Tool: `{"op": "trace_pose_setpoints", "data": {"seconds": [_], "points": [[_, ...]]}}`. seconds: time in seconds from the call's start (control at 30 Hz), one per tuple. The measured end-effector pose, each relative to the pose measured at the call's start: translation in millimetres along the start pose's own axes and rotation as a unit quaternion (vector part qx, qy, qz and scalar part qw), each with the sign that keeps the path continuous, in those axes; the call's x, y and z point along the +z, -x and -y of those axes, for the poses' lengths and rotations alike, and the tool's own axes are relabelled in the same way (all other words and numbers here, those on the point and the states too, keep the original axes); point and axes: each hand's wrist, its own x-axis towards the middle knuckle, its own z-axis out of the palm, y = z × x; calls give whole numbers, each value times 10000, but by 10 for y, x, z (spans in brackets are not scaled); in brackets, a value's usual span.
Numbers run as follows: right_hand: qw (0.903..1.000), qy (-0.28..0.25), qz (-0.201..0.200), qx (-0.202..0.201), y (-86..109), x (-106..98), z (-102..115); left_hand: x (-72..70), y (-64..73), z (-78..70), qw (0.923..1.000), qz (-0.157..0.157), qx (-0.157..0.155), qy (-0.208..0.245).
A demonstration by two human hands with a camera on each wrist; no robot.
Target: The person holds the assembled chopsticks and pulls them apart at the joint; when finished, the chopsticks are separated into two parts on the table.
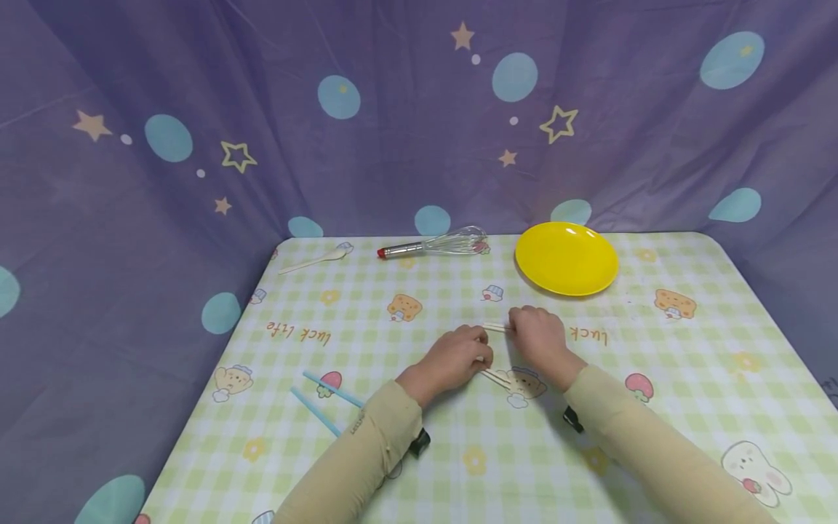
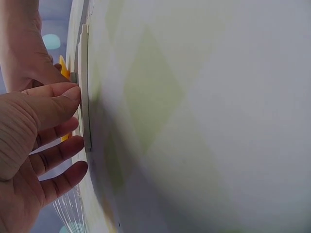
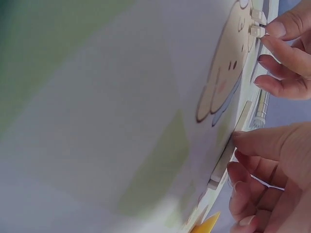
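Note:
My left hand pinches a pair of short, pale, square-ended sticks, like pieces of wooden chopsticks, between thumb and forefinger, close over the checked cloth. In the right wrist view the two blunt ends stand side by side at its fingertips. Slightly farther out, my right hand has thumb and fingers on another pale pair, whose ends point left from under it. The right wrist view shows this pale stick low along the cloth, with the thumb tip on it. The other three left fingers are spread.
Two light blue sticks lie left of the left forearm, partly hidden by the sleeve. Along the back edge are a pale spoon, a whisk with a metal handle, and a yellow plate. A purple curtain hangs behind.

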Motion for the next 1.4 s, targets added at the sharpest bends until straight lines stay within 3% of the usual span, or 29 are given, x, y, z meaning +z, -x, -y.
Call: {"op": "trace_pose_setpoints", "data": {"seconds": [0.33, 0.57, 0.87, 1.13, 1.4], "points": [[9999, 8, -73, -128, 33, -15, 8, -22, 70, 32, 9999, -33, -118, 106], [9995, -112, -94, -288, 102, -90, 29, -108, 212, 114, 9982, -195, -338, 461], [9968, -296, 0, -746, 198, -137, 173, -282, 520, 244, 9903, -210, -975, 962], [9929, -506, 205, -1060, 250, -146, 387, -358, 829, 287, 9824, -490, -1353, 1191], [9793, -678, 304, -1884, 334, -59, 681, -397, 1147, 430, 9691, -806, -1936, 1299]]}}
